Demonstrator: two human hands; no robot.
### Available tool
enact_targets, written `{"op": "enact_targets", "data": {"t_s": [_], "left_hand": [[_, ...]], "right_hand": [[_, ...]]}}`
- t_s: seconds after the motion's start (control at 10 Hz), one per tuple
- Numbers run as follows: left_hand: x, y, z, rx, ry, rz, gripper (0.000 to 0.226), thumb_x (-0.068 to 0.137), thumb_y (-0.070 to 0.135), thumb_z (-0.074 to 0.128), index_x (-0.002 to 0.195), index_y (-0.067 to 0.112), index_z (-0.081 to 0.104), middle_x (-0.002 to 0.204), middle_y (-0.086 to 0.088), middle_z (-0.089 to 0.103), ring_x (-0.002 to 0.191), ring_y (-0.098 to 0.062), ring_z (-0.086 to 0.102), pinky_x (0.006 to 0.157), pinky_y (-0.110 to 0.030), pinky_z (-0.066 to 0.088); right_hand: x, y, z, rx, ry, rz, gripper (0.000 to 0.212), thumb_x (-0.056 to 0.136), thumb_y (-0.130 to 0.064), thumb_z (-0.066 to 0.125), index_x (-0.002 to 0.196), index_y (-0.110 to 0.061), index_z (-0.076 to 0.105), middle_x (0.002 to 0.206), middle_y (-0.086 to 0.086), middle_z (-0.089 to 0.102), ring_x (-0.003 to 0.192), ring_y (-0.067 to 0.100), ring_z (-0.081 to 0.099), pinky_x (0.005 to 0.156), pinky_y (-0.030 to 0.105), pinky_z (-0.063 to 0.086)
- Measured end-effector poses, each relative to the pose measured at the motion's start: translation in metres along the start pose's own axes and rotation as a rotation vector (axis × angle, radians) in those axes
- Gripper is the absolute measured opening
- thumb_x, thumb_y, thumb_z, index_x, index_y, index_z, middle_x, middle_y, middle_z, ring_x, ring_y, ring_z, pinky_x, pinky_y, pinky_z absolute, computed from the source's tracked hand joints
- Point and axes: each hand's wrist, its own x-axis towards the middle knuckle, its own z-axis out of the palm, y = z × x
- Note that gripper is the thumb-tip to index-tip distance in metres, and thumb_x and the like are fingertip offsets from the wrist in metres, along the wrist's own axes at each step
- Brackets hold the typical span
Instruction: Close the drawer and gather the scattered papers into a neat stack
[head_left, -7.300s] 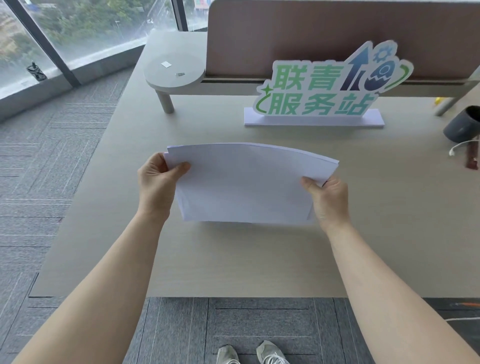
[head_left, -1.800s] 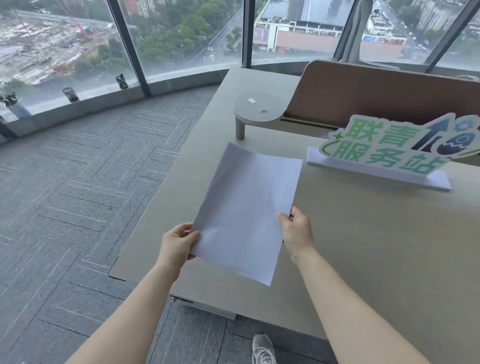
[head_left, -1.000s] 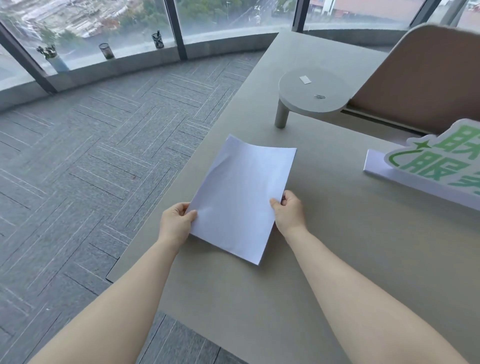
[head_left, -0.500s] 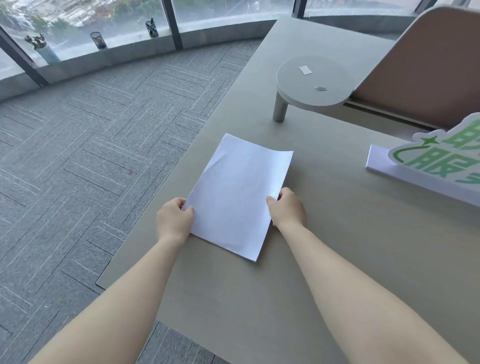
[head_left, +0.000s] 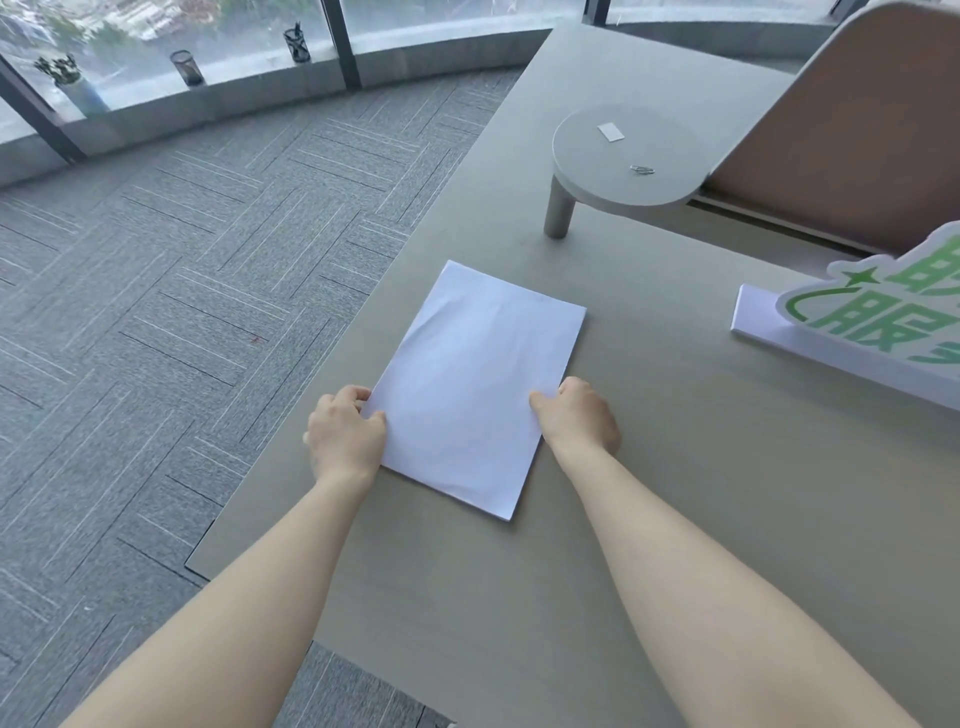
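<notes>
My left hand (head_left: 347, 434) pinches the paper stack's (head_left: 475, 387) left edge; the stack lies flat on the desk (head_left: 675, 467), long axis running away from me, between both hands. My right hand (head_left: 579, 415) grips its right edge, equally near.

paper stack (head_left: 475, 387) flat on desk (head_left: 675, 467), left hand (head_left: 345, 431), right hand (head_left: 579, 415) gripping its sides

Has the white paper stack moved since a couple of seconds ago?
Yes. The white paper stack was lifted and tilted; it has come down flat onto the beige desk, short of the round shelf.
</notes>
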Motion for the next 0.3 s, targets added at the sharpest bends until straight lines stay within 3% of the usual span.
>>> {"op": "enact_targets", "data": {"t_s": [0.2,0.3], "left_hand": [[-0.005,-0.006,-0.001,-0.011,0.010,0.004,0.035,0.088,0.027,0.061,0.122,0.018,0.060,0.117,-0.011,0.054,0.114,-0.032,0.048,0.100,-0.042,0.035],[-0.011,-0.017,-0.007,-0.102,0.038,0.007,0.035,0.091,0.026,0.060,0.124,0.014,0.059,0.115,-0.013,0.055,0.111,-0.032,0.049,0.101,-0.040,0.036]], "right_hand": [[-0.009,0.004,0.000,-0.002,-0.007,-0.055,0.042,0.094,-0.052,0.042,0.073,-0.016,0.049,0.075,0.001,0.058,0.073,0.028,0.054,0.057,0.028,0.033],[-0.018,0.013,-0.003,0.029,-0.001,-0.049,0.040,0.094,-0.044,0.042,0.067,-0.016,0.045,0.074,0.004,0.058,0.074,0.030,0.054,0.059,0.029,0.036]]}}
